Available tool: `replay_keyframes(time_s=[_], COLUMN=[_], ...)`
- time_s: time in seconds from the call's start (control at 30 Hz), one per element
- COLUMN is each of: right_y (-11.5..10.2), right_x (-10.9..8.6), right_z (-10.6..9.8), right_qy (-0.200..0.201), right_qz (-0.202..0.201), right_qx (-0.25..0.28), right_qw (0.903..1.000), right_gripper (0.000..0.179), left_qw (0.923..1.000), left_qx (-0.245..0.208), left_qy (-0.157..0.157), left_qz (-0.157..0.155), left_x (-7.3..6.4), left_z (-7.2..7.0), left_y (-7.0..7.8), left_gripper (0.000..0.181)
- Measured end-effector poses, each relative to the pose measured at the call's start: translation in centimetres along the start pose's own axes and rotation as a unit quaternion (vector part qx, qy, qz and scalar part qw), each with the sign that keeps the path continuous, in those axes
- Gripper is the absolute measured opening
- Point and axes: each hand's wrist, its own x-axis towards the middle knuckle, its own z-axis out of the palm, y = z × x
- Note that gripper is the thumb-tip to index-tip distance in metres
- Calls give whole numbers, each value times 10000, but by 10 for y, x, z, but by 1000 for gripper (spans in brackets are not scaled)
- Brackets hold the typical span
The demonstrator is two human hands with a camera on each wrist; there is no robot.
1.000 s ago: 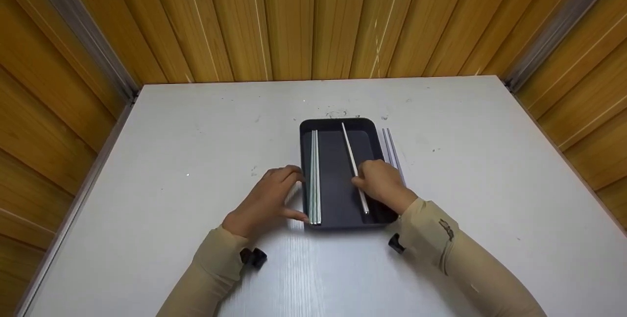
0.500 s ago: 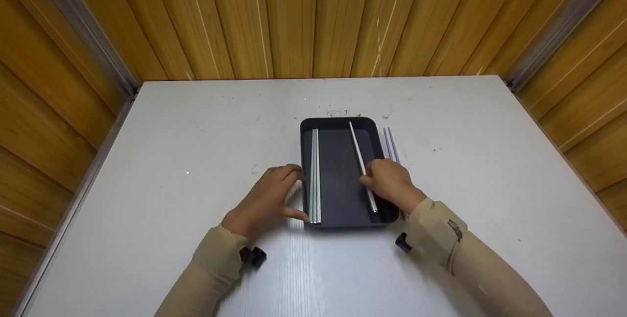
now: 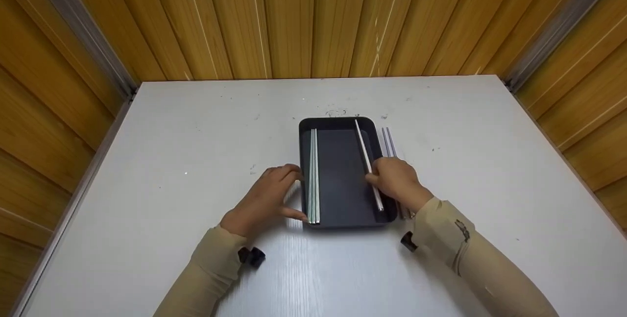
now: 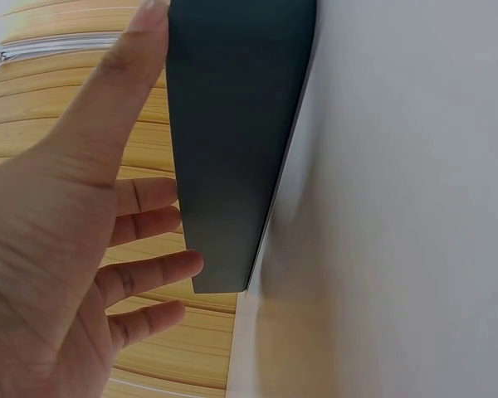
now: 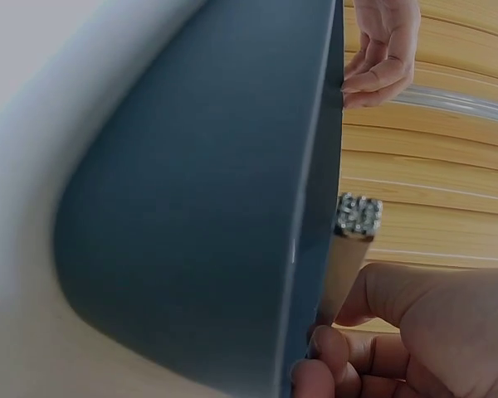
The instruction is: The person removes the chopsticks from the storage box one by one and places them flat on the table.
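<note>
On the left of the worktop [image 3: 196, 126], the left hand [image 3: 264, 199] stands with thumb and fingers spread wide, its tips touching the outer left side of the dark tray [image 3: 343, 180] and the thumb at the near left corner. It holds nothing.

Just inside that wall lies a slim bundle of greenish chopsticks [image 3: 314, 175], running from near to far, roughly parallel to the tray's long side. A broad strip of bare tray floor separates it from the silvery stick [image 3: 365, 155], which sits along the tray's right side. That stick's long axis runs near to far, the far end leaning left and reaching the far wall; the right wrist view shows its thick near end above the rim. Whether it is one stick or a tight pair I cannot tell.

The right hand [image 3: 394, 177] pinches it from its right side, closed firmly near the middle; the left hand is well apart. The tray's right wall stands between the stick and the purple chopsticks [image 3: 391, 141], which lie outside on the worktop, partly hidden by the right hand.
</note>
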Motion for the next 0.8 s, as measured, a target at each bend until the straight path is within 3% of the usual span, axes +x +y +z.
replay_keyframes(time_s=[0.8], right_y=[22], right_x=[-7], right_z=[-12], right_qy=[52], right_qz=[75], right_qx=[36], right_qw=[10000], right_gripper=[26], left_qw=[9999], left_qx=[-112], left_qy=[-11], left_qz=[-35], left_x=[-1], left_z=[0], left_y=[0], left_gripper=[80])
